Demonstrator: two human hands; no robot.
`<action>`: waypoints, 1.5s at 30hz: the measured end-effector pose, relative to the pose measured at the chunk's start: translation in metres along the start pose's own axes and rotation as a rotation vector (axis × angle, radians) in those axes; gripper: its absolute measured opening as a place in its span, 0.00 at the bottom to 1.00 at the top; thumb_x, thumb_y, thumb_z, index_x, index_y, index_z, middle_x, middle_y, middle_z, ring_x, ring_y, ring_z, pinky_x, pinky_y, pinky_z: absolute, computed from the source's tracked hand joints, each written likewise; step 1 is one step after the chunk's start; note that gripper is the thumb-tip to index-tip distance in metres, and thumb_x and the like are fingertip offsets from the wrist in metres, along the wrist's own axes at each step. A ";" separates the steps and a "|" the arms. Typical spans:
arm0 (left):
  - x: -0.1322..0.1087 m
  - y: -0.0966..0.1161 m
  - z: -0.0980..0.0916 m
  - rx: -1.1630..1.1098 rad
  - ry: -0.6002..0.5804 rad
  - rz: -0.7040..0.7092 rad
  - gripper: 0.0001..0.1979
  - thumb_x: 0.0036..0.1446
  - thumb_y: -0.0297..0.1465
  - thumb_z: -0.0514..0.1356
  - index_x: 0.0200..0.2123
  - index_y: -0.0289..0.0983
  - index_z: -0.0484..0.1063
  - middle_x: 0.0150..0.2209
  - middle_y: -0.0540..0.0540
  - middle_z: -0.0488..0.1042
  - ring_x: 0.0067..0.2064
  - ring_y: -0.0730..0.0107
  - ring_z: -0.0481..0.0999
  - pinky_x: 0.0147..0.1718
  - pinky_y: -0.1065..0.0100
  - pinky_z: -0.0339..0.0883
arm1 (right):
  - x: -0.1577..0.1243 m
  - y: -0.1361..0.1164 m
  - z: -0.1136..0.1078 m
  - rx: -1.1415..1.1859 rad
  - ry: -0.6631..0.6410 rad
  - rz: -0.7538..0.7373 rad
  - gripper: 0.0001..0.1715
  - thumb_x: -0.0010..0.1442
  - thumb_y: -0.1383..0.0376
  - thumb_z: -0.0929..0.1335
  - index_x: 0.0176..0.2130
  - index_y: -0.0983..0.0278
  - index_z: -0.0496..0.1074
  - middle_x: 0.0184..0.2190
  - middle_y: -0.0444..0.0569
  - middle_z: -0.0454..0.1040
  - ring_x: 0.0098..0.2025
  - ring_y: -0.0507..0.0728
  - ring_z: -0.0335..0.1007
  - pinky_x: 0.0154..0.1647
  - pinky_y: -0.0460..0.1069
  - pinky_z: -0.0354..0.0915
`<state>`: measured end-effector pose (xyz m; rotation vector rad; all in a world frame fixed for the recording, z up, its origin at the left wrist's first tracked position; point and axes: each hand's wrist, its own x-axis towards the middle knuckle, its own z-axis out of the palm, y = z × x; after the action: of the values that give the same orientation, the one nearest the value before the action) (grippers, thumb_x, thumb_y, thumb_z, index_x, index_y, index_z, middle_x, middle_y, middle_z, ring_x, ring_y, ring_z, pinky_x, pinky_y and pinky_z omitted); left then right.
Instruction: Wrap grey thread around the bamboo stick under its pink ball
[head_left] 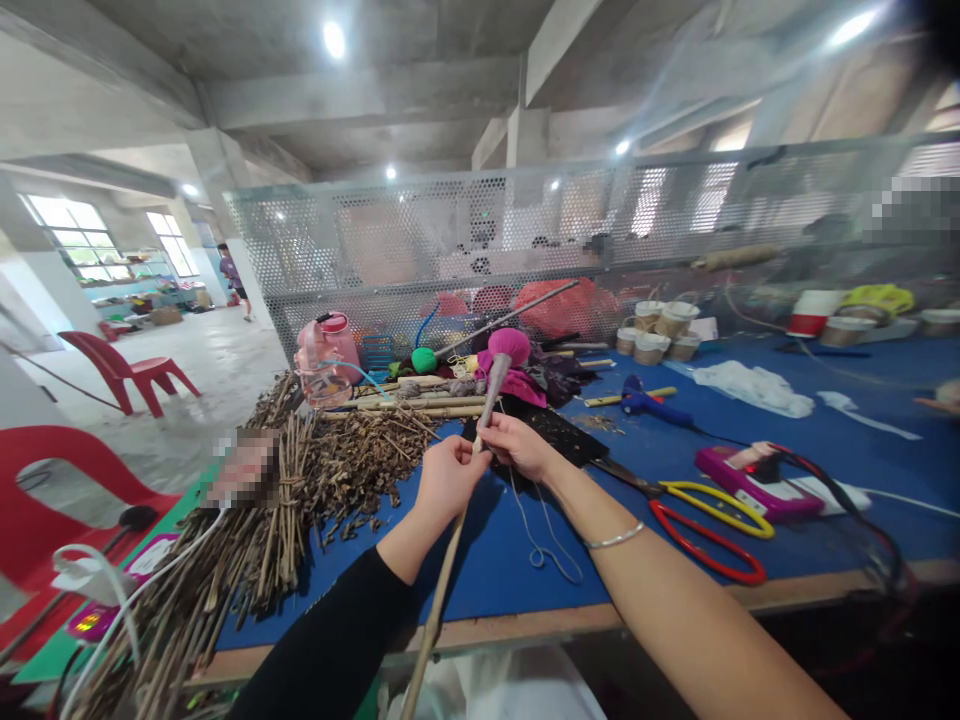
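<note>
A long brown stick (442, 585) slants up from below the table's front edge through my hands. Its upper end widens into a greyish-mauve wrapped part (495, 383). My left hand (448, 470) is closed round the stick just under the wrapping. Just above it, my right hand (517, 445) pinches the lower end of the wrapped part, fingers bent. A thin grey string (541, 545) hangs from there in a loose loop over the blue tabletop. Behind the tip sit a magenta yarn ball (509, 345) and a small green yarn ball (424, 360).
Dried stalks (277, 530) are heaped at left beside a pink clear jug (326, 365). To the right lie scissors (709, 515), a blue glue gun (652, 403) and a purple-white power strip (757, 485). Small pots (651, 345) stand before a perforated metal screen (450, 230).
</note>
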<state>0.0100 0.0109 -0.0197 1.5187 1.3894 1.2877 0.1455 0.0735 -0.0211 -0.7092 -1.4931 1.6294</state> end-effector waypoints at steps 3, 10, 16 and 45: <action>-0.001 0.007 0.003 -0.245 -0.093 -0.137 0.16 0.46 0.43 0.60 0.26 0.35 0.66 0.17 0.52 0.67 0.15 0.79 0.63 0.15 0.75 0.54 | -0.002 -0.004 0.000 0.085 -0.045 0.011 0.18 0.48 0.58 0.71 0.34 0.64 0.62 0.14 0.33 0.52 0.14 0.43 0.37 0.13 0.42 0.34; 0.003 0.002 0.001 -0.339 -0.305 -0.258 0.19 0.48 0.46 0.57 0.32 0.34 0.67 0.20 0.51 0.69 0.17 0.78 0.64 0.16 0.74 0.54 | 0.000 0.000 -0.006 -0.015 0.013 0.038 0.18 0.47 0.58 0.71 0.30 0.64 0.60 0.14 0.35 0.59 0.12 0.42 0.40 0.12 0.42 0.34; 0.003 -0.002 0.000 0.053 -0.009 0.014 0.14 0.44 0.40 0.62 0.22 0.35 0.65 0.17 0.55 0.63 0.19 0.80 0.59 0.20 0.75 0.52 | 0.002 0.002 -0.005 -0.059 0.047 0.037 0.18 0.46 0.58 0.71 0.29 0.64 0.60 0.13 0.33 0.53 0.12 0.42 0.39 0.12 0.42 0.34; 0.005 0.006 -0.010 -0.575 -0.347 -0.338 0.13 0.53 0.38 0.58 0.33 0.32 0.68 0.21 0.50 0.68 0.16 0.81 0.64 0.14 0.77 0.54 | 0.000 -0.002 -0.006 0.040 -0.043 0.089 0.17 0.46 0.60 0.71 0.31 0.66 0.63 0.20 0.40 0.66 0.12 0.41 0.40 0.11 0.42 0.31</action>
<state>0.0014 0.0133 -0.0105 1.0011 0.8969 1.0302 0.1506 0.0768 -0.0199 -0.7320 -1.4730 1.7471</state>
